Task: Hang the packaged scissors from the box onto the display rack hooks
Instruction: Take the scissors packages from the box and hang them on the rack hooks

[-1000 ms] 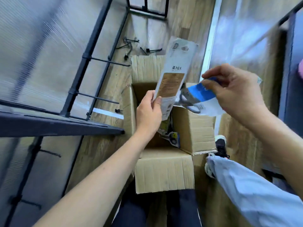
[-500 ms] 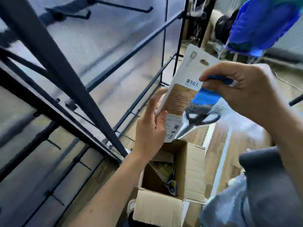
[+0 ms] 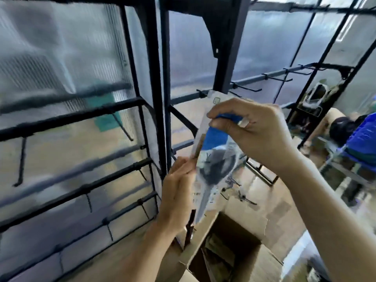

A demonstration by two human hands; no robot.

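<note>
Two scissors packages are raised in front of the black display rack (image 3: 160, 82). My right hand (image 3: 252, 131) pinches the blue top of the front package (image 3: 213, 159), which shows grey-handled scissors. My left hand (image 3: 179, 190) grips the lower left edge of the package behind it, whose white card top (image 3: 215, 99) reaches up near a hook (image 3: 201, 92) on the rack's crossbar. Below, the open cardboard box (image 3: 223, 251) stands on the floor with more packages inside, dimly seen.
Bare black hooks (image 3: 276, 78) stick out along the crossbars to the right and lower left. Translucent plastic sheeting backs the rack. A person sits at the far right by blue crates (image 3: 364, 137). Loose hooks (image 3: 238, 192) lie on the wooden floor.
The view has tilted up from the box to the rack. Both hands lifted the packages up and forward toward the rack's crossbar; the front package now hangs more upright.
</note>
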